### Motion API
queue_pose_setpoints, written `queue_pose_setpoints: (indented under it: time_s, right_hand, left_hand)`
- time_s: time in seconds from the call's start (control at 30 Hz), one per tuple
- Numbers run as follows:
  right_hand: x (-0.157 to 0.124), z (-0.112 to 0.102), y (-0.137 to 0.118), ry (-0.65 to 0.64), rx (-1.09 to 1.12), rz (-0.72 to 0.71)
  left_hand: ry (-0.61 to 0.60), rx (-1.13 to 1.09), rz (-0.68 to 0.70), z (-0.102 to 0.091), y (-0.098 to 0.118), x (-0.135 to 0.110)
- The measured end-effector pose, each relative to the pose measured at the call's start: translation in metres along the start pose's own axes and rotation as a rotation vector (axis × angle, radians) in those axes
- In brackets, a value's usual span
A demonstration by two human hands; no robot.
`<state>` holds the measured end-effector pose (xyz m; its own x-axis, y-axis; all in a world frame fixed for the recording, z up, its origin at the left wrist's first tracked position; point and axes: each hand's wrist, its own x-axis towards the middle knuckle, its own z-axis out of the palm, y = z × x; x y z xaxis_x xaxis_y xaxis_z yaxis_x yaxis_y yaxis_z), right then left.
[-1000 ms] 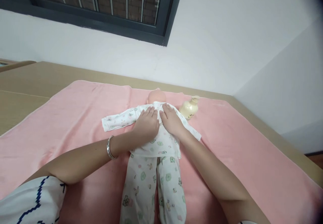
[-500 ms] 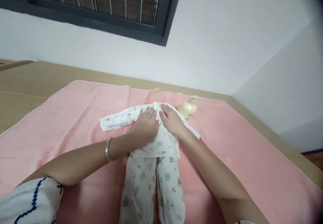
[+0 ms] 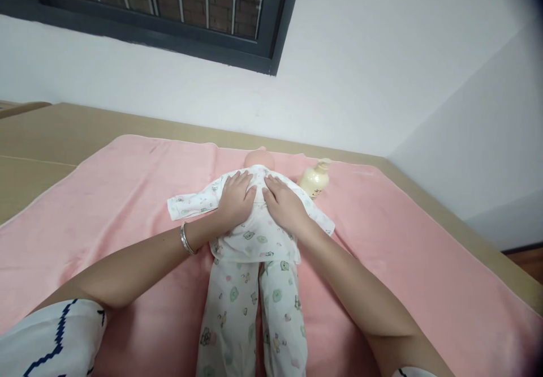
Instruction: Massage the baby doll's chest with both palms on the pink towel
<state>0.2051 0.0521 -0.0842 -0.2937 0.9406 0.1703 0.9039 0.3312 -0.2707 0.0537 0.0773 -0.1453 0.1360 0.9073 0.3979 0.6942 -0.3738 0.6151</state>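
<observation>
Doll (image 3: 258,235) on blanket (image 3: 403,241), bottle (image 3: 314,181) right

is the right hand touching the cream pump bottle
Apart. The head view shows the right hand lying on the white printed top, with part of its sleeve visible between hand and cream pump bottle.

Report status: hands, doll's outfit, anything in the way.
Left hand and right hand open, laid on the pajama top of the doll. Matching pajama pants below, on pink blanket. Pump bottle off to the right, blocking neither hand.
</observation>
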Motion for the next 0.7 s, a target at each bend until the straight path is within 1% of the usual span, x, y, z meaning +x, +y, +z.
queue_pose_setpoints:
  time_s: [0.07,0.13,0.2,0.23,0.3,0.4,0.47,0.57,0.6,0.63,0.7]
  right_hand:
    - [0.004,0.001,0.005,0.022,-0.001,0.017]
    - [0.003,0.002,0.004,0.074,-0.012,0.018]
    - [-0.002,0.003,-0.002,0.12,-0.013,-0.032]
    - [-0.005,0.003,-0.006,0.12,-0.013,-0.07]
    - [-0.009,0.004,-0.011,0.07,-0.017,-0.128]
    - [-0.011,0.006,-0.014,-0.009,-0.022,-0.142]
    - [-0.011,0.006,-0.013,0.021,-0.01,-0.131]
    - [-0.011,0.004,-0.013,0.136,0.006,-0.132]
    - [-0.011,0.004,-0.013,0.156,0.002,-0.13]
    - [-0.011,0.005,-0.013,0.15,-0.006,-0.125]
    - [-0.01,0.006,-0.012,0.074,-0.022,-0.107]
  left_hand:
    - [0.057,-0.038,0.021,0.002,-0.002,-0.003]
    - [0.1,-0.068,0.036,0.002,-0.002,-0.005]
    - [0.133,-0.091,0.047,0.002,-0.002,-0.005]
    - [0.147,-0.103,0.055,0.002,-0.002,-0.005]
    - [0.176,-0.131,0.076,0.003,-0.003,-0.005]
    - [0.224,-0.176,0.097,0.005,-0.003,-0.005]
    - [0.246,-0.2,0.101,0.007,-0.004,-0.005]
    - [0.255,-0.219,0.108,0.008,-0.006,-0.005]
    - [0.255,-0.221,0.109,0.009,-0.006,-0.005]
    - [0.255,-0.222,0.111,0.009,-0.007,-0.005]
    - [0.254,-0.223,0.114,0.009,-0.007,-0.005]
